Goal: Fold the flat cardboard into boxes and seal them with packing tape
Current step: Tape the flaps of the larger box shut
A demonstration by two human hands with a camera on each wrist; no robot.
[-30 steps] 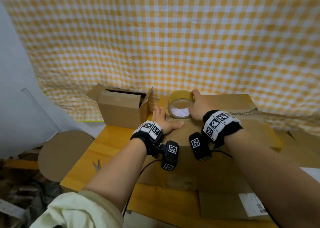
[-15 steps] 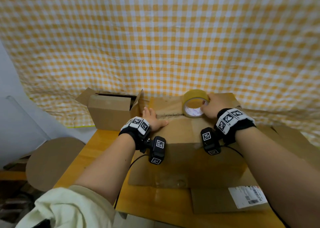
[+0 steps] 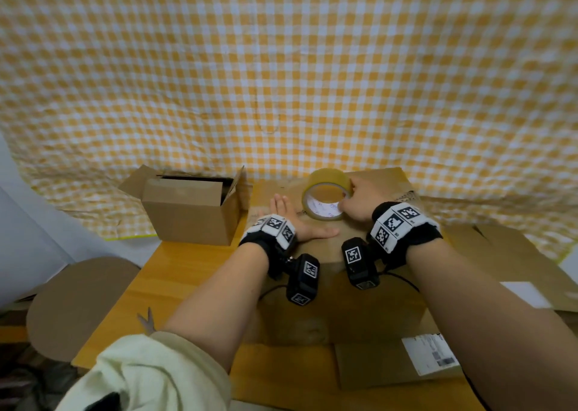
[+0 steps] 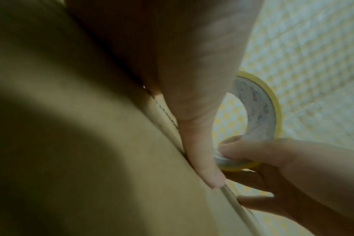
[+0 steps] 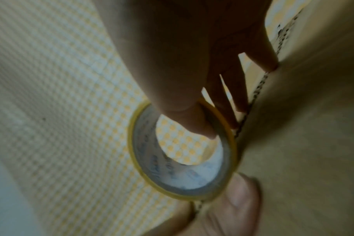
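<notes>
One open box [image 3: 190, 210], contents unseen.

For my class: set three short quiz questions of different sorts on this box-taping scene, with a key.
1. True or false: the left hand lies flat on the box.
2. Which hand holds the tape roll?
3. The open box stands: A) left of the roll, B) right of it, C) on top of it.

Key: 1 true. 2 The right hand, thumb inside the core. 3 A.
</notes>
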